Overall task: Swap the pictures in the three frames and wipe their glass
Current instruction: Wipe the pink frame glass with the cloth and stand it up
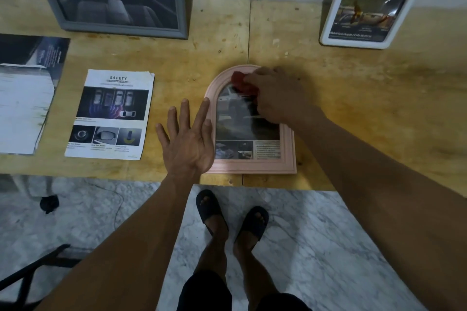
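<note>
1. The pink arched frame [252, 166] lies flat on the wooden table [353, 108], just right of the picture's centre, its straight bottom edge close to the table's near edge. A car brochure page shows under its glass.
2. The right hand [278, 96] is clenched around a red cloth [243, 83] and presses it onto the upper, arched part of the glass.
3. The left hand [188, 141] is released, fingers spread and flat, resting at the frame's left rail with the thumb side against the pink edge.
4. Left of centre a loose "SAFETY" leaflet [111, 113] lies flat on the table, and at the far left edge lies another printed sheet [25, 93], partly blurred.
5. At the upper left a grey frame [184, 7] leans against the wall, showing a car interior.
6. At the upper right a white frame [353, 44] with rounded corners leans likewise, holding a brochure picture.
7. Below the table, the person's feet in dark sandals [212, 209] stand on a marble floor [316, 247].
</note>
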`<action>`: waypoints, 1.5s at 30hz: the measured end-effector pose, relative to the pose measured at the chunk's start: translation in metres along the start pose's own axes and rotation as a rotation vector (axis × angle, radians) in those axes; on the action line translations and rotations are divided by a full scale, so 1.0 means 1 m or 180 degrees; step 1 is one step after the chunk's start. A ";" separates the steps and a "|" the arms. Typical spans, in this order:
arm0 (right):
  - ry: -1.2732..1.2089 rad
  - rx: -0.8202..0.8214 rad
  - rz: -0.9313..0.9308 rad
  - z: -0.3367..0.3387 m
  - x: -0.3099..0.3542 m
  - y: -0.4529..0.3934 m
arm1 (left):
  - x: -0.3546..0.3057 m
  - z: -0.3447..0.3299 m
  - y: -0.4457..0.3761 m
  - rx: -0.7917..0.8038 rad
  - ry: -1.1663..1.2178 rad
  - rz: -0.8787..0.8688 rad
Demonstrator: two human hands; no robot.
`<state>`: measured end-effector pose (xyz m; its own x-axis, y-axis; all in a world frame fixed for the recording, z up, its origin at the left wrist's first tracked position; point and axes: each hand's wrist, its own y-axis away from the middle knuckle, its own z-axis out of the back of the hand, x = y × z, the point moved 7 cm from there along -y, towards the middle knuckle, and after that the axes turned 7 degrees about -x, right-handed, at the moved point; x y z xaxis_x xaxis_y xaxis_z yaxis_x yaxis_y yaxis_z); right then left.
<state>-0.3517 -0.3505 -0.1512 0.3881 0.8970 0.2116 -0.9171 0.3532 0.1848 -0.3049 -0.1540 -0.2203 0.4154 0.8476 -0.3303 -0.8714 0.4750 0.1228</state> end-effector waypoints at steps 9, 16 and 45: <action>0.0384 -0.0289 -0.0151 -0.029 -0.013 0.047 | 0.000 0.002 0.000 0.0011 0.0060 -0.0001; -0.0182 -0.0380 -0.0219 -0.045 0.007 0.102 | -0.001 0.002 0.000 -0.0016 0.0096 -0.0034; 0.1132 -0.1241 0.0352 -0.037 0.006 0.121 | -0.002 0.002 0.001 0.0053 0.0090 -0.0014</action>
<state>-0.4640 -0.2922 -0.1628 0.2945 0.9452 -0.1409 -0.9428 0.2633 -0.2043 -0.3064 -0.1545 -0.2181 0.4115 0.8386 -0.3570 -0.8651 0.4827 0.1366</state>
